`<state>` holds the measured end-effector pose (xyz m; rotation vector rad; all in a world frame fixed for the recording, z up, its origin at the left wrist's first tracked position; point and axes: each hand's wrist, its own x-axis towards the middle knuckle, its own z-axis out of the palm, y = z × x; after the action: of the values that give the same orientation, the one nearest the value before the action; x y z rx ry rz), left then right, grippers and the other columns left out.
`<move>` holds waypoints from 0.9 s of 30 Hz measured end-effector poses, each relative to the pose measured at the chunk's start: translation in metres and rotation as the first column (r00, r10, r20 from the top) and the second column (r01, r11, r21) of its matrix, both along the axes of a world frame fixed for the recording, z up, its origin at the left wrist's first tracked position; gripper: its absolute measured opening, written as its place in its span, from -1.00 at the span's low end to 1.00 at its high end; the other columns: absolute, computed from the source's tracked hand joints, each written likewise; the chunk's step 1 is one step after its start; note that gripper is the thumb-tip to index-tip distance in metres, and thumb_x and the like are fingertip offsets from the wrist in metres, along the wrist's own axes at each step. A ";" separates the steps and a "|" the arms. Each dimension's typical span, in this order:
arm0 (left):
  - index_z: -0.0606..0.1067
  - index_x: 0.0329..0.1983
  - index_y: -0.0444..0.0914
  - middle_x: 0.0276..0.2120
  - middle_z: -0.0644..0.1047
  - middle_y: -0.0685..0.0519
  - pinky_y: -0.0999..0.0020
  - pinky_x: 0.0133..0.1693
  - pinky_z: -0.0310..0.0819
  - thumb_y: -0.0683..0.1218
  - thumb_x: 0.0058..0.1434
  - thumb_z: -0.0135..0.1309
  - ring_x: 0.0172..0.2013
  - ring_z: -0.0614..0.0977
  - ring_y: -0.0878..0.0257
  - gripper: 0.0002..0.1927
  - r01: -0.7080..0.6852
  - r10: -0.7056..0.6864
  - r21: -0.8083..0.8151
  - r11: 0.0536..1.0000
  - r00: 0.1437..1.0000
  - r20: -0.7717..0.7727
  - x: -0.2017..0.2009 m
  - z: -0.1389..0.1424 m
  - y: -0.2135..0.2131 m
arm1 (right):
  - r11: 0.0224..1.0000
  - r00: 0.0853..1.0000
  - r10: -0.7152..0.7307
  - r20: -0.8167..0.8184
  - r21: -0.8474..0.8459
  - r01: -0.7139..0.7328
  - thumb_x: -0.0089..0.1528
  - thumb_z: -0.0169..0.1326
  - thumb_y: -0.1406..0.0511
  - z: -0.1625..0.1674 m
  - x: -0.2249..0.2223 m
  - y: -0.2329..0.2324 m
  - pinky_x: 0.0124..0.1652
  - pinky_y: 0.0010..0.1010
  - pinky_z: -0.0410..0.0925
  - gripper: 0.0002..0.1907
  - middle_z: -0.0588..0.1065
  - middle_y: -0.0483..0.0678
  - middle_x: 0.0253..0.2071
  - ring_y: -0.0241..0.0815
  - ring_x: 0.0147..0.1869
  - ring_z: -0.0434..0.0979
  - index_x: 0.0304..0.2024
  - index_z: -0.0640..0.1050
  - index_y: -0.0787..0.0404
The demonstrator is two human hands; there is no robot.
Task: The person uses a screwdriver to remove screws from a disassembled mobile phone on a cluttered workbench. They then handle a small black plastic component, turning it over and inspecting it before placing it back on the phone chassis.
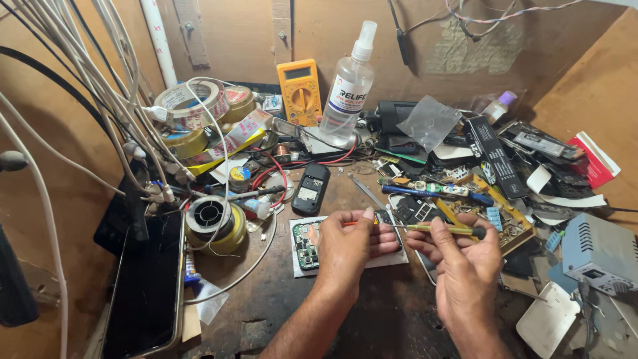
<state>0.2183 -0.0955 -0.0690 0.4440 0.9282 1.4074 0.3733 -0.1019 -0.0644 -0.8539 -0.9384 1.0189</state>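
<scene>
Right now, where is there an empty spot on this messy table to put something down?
There is bare wood near the front edge, between the dark tablet and the left forearm, and a small patch between the two forearms. The back and right side are crowded with tape rolls, a spray bottle, tools and phone parts.

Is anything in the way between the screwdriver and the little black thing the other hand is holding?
Nothing visible. The right hand holds the screwdriver, whose thin shaft reaches straight to the small dark part in the left hand.
</scene>
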 end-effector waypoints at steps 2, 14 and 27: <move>0.43 -0.09 -0.42 -0.32 0.66 -0.25 0.21 -0.33 0.73 -0.11 0.29 0.07 -0.40 0.74 0.05 -0.73 -0.064 0.073 0.049 0.997 0.975 -0.212 -0.002 0.006 -0.003 | 0.999 0.997 -0.038 0.070 0.032 0.036 0.31 0.06 0.50 0.004 0.004 0.002 -0.18 -0.12 0.60 -0.60 0.51 0.25 -0.16 0.06 -0.21 0.65 0.11 0.19 0.30; 0.40 0.11 -0.33 -0.03 0.51 -0.16 -0.05 0.14 0.20 -0.05 -0.11 0.42 0.09 0.47 -0.12 -0.28 0.277 0.502 0.530 0.802 0.170 -0.848 -0.040 0.013 -0.040 | 0.983 0.866 -0.046 0.498 0.177 -0.050 0.35 -0.01 0.50 0.021 -0.002 0.000 -0.02 -0.27 0.60 -0.55 0.52 0.22 -0.10 -0.12 -0.04 0.63 0.22 0.14 0.35; 0.40 0.14 -0.33 -0.06 0.52 -0.16 -0.02 0.13 0.23 -0.10 -0.12 0.43 0.03 0.48 -0.13 -0.27 0.274 0.459 0.482 0.832 0.148 -0.876 -0.038 0.010 -0.041 | 0.976 0.844 -0.032 0.536 0.197 -0.088 0.34 -0.01 0.51 0.015 -0.004 0.000 0.00 -0.36 0.56 -0.54 0.55 0.20 -0.10 -0.12 -0.05 0.65 0.24 0.15 0.34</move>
<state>0.1799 -0.1362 -0.0591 2.0584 1.6118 1.3814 0.3692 -0.1023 -0.0498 -0.9635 -1.5150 0.6860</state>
